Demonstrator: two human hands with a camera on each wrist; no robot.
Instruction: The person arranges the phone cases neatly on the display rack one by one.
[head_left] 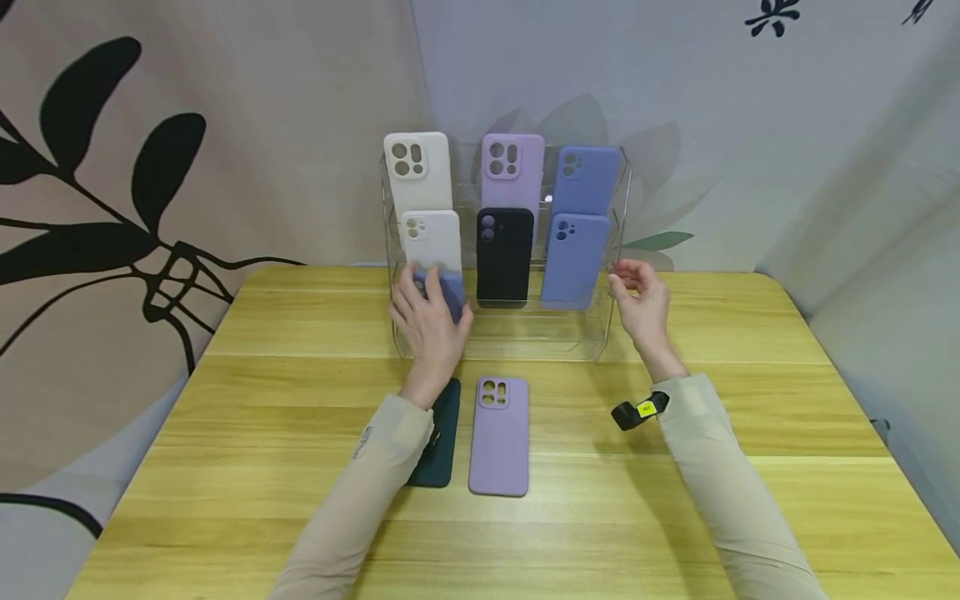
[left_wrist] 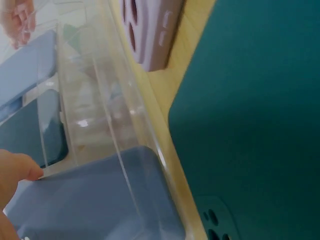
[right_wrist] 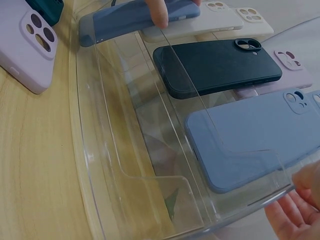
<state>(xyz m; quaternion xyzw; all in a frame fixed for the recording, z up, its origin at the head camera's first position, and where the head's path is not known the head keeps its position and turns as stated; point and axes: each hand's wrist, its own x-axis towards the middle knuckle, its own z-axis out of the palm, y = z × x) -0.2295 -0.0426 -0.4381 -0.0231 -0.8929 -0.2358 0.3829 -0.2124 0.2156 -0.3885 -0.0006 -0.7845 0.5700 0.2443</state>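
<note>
A blue phone case (head_left: 453, 292) stands in the lowest front row of a clear stepped display stand (head_left: 540, 340), at its left end. My left hand (head_left: 429, 325) holds this case by its sides, fingers spread over its upper part; in the right wrist view the case's lower end (right_wrist: 88, 31) sits behind the clear front lip. My right hand (head_left: 642, 304) pinches the stand's right side edge, thumb on one face and fingers behind. Just above the blue case is a white phone case (head_left: 435, 242), with a black phone case (head_left: 506, 258) and another blue case (head_left: 576, 262) to its right.
On the back tier lean a white case (head_left: 420, 187), a lilac case (head_left: 517, 190) and a blue case (head_left: 588, 183). Before the stand, a dark green case (head_left: 442, 450), partly under my left wrist, and a lilac case (head_left: 499, 450) lie on the wooden table (head_left: 600, 533). A curtain hangs behind.
</note>
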